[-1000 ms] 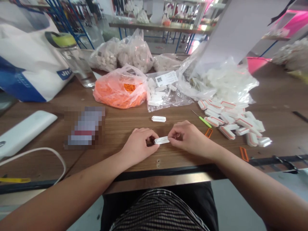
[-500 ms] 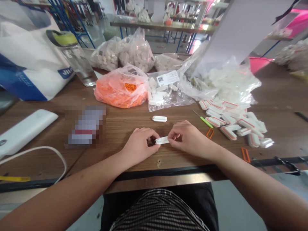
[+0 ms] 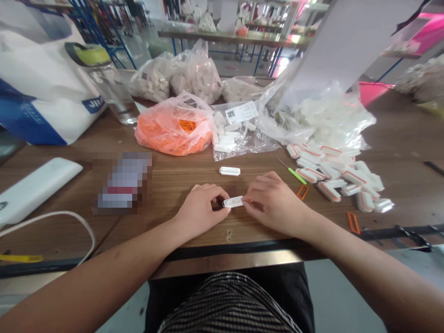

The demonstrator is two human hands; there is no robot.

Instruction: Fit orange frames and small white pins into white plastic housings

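Observation:
A small white plastic piece (image 3: 233,201) lies between both hands near the table's front edge. My left hand (image 3: 201,209) is curled and pinches its left end. My right hand (image 3: 274,201) grips its right end with closed fingers. Just behind, a second white piece (image 3: 229,171) lies loose on the wooden table (image 3: 166,185). To the right of my right hand sit an orange rectangular ring (image 3: 302,192) and a thin green-handled tool (image 3: 294,175).
A heap of white pieces with orange rings (image 3: 336,175) lies right. Behind are an orange-filled bag (image 3: 173,129), a clear bag of white parts (image 3: 236,132), a glass jar (image 3: 111,92), a white-and-blue bag (image 3: 38,83). A white device with cable (image 3: 34,189) lies left. Another orange ring (image 3: 353,222) sits near the edge.
My right hand has flattened a little and its fingers have shifted over the right end of the white piece. The left hand holds still.

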